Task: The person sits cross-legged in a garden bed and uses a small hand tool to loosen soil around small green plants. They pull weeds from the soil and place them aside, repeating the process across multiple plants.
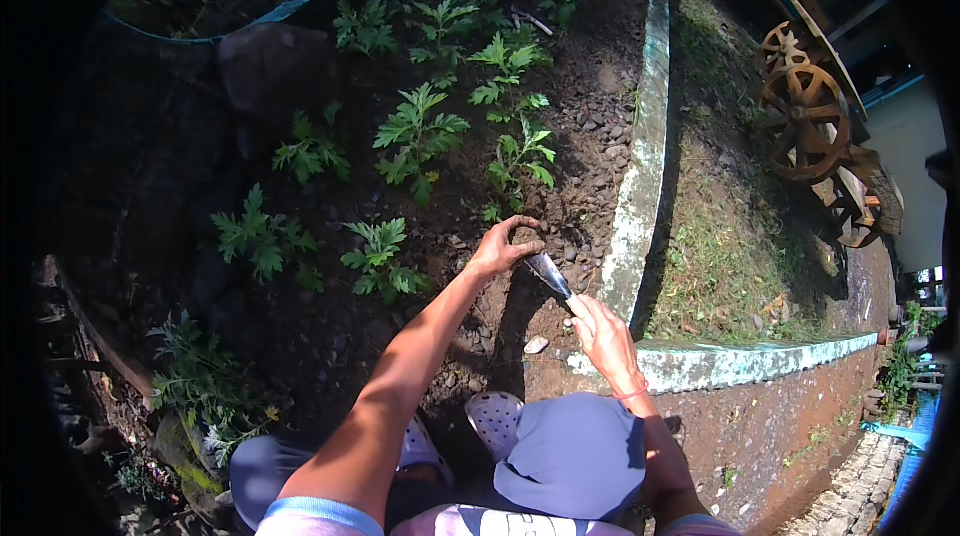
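Note:
My right hand is closed around the pale handle of a metal hand trowel, whose blade points up and left. At the blade's tip is my left hand, its thumb and fingers curved around what looks like a clump of soil. Whether the fingers press on it or on the blade is hard to tell. Just above the left hand stands a leafy green plant in the dark soil. Another small plant grows to the left of that hand. A pale stone lies below the trowel.
A weathered concrete edging borders the bed on the right and meets a second edging near my right forearm. Beyond are grass and rusty spoked wheels. Several more plants grow above and left, near a large rock. My clogs are below.

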`<action>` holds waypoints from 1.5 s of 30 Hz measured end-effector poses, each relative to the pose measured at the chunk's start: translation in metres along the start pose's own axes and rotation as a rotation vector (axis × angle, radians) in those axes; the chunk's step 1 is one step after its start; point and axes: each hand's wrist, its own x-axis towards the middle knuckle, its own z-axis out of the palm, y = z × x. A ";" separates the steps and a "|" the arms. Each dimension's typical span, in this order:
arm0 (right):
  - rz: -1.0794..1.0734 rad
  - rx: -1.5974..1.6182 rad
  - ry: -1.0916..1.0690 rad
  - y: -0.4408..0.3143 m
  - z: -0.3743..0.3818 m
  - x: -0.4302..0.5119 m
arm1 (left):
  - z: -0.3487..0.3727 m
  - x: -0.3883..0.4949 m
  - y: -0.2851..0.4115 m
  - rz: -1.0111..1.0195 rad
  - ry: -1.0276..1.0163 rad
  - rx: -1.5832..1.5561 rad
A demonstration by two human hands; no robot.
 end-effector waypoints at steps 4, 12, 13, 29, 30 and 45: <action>-0.003 -0.040 -0.058 0.003 0.003 0.000 | -0.004 -0.004 -0.008 0.052 0.111 0.181; 0.047 -0.088 -0.094 0.005 -0.005 0.012 | 0.007 0.023 -0.021 -0.141 0.280 0.301; 0.023 -0.094 -0.084 0.004 -0.008 0.011 | 0.007 0.027 -0.022 -0.204 0.294 0.280; 0.170 -0.083 0.043 0.031 0.017 0.044 | 0.014 0.068 -0.004 -0.402 0.533 0.474; 0.179 -0.111 0.040 0.030 0.021 0.048 | 0.015 0.064 -0.002 -0.394 0.545 0.602; 0.158 -0.215 0.013 -0.002 0.051 0.086 | -0.091 0.075 -0.019 -0.164 0.490 0.551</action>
